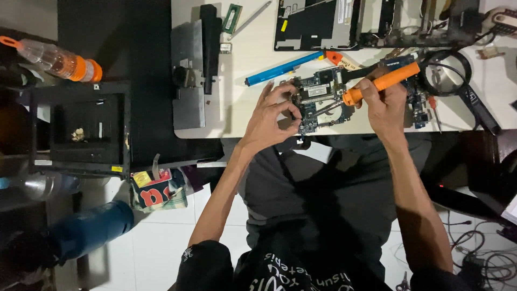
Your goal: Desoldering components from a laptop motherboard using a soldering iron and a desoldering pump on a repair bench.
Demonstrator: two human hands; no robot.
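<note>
A white table (242,116) runs across the top, its near edge toward the viewer and its left end bordering a dark surface (134,48). The light is strong on the tabletop and falls off to deep shadow at the left and right edges. Below, the floor (161,242) is pale tile with faint joints. A black open frame (81,129) stands left of the table's near left corner, with a clear plastic bottle (54,59) with an orange band lying behind it. A blue cylinder (91,229) lies on the floor at lower left. Tangled cables (479,253) trail across the floor at lower right.
</note>
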